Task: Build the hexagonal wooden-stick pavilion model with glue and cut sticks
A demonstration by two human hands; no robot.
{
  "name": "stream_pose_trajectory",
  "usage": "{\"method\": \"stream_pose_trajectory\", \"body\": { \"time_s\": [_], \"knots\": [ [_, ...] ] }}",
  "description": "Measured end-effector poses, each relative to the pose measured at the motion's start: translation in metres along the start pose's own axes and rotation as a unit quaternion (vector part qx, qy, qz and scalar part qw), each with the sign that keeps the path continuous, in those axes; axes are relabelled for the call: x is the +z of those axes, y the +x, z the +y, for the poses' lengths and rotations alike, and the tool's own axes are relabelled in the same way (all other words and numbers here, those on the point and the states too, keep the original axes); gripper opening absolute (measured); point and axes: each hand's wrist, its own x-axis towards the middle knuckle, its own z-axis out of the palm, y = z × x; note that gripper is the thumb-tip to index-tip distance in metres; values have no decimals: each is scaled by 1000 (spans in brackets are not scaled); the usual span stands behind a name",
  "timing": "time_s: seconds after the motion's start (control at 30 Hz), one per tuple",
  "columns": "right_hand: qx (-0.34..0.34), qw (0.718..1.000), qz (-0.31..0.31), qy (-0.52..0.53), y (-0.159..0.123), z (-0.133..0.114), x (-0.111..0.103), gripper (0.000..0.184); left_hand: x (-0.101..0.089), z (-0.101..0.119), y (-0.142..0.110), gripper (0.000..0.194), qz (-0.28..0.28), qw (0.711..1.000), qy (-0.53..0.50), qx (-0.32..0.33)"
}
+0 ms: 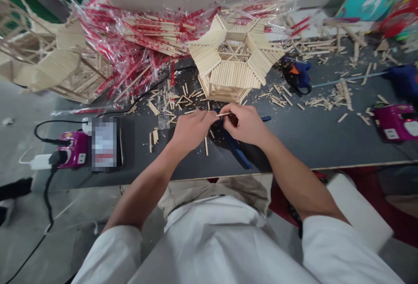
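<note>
Head view — left hand (193, 128), right hand (247, 123) hold stick (224, 114); phone screen (104, 143) blurred.

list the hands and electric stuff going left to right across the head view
White plug-in adapter, magenta power socket block, smartphone, left hand, right hand, blue glue gun with an orange trigger, second magenta power socket block.
</note>
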Motion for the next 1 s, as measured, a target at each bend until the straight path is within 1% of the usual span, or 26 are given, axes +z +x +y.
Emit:
{"method": "stream_pose_trajectory", "body": {
  "time_s": [0.13, 0.27, 0.5, 0.73, 0.83, 0.93, 1.0],
  "knots": [
    [8, 1000, -4, 17, 0, -3, -2, 16, -1, -1, 0, 39, 7, 1000, 6, 3],
    [21, 999, -2, 35, 0, -4, -3, 15, -1, 0, 0, 40, 1, 1000, 18, 1],
    [50, 998, 13, 38, 1, -5, -1, 17, -2, 0, -1, 36, 8, 999, 46, 10],
    [65, 996, 7, 62, 1, -6, -1, 16, -4, 2, -1, 36, -15, 999, 34, 8],
    [92, 990, -10, 107, 1, -4, -1, 15, -4, 2, -2, 35, -22, 999, 26, 5],
    [124, 976, -31, 176, 0, -2, -1, 15, -4, 1, -2, 29, -31, 999, 24, 6],
    [129, 971, -37, 199, 0, -1, 0, 15, -4, 0, -2, 26, -37, 999, 32, 13]
  ]
}}
